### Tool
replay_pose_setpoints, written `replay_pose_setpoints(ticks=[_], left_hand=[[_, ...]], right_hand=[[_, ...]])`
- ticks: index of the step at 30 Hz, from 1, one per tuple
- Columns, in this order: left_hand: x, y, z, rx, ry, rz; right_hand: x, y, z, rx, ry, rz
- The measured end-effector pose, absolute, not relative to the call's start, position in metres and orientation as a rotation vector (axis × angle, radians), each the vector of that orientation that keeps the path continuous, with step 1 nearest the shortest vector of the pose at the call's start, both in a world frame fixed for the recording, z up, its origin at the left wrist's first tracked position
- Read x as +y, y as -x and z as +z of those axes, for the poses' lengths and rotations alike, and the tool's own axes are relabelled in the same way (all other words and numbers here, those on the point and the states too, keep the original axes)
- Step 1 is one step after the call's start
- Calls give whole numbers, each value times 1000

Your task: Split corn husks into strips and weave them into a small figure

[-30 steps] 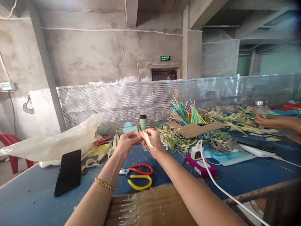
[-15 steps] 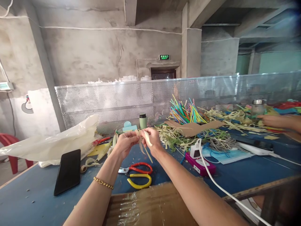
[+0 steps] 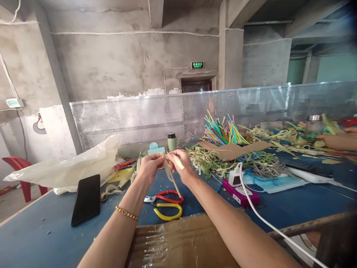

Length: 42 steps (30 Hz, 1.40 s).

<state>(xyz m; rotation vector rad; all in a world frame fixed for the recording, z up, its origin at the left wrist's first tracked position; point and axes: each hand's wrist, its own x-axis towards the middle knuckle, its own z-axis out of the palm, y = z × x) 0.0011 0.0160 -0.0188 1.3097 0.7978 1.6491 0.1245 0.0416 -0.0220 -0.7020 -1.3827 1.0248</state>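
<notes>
Cream strip point(image 3: 178, 162), narrow and flat

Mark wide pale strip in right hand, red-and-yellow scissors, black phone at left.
Wide pale strip point(image 3: 177, 162), head view: its broad face.
Red-and-yellow scissors point(image 3: 169, 205), head view: yellow handle, upper bar.
Black phone point(image 3: 86, 200), head view: middle of its face.

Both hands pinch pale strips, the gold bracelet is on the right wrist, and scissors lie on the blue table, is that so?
Not the right wrist: the head view shows the gold bracelet on the left. The rest holds: left hand and right hand pinch pale strips, and scissors lie on the table.
</notes>
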Motion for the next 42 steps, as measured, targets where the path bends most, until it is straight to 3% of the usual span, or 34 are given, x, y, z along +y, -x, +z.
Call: replay_pose_setpoints(ticks=[27, 42], left_hand=[[17, 10, -17, 1001, -1200, 1699], [19, 13, -17, 936, -1247, 1734]], right_hand=[[37, -129, -22, -1593, 646, 1133], [42, -136, -24, -1693, 681, 1027]])
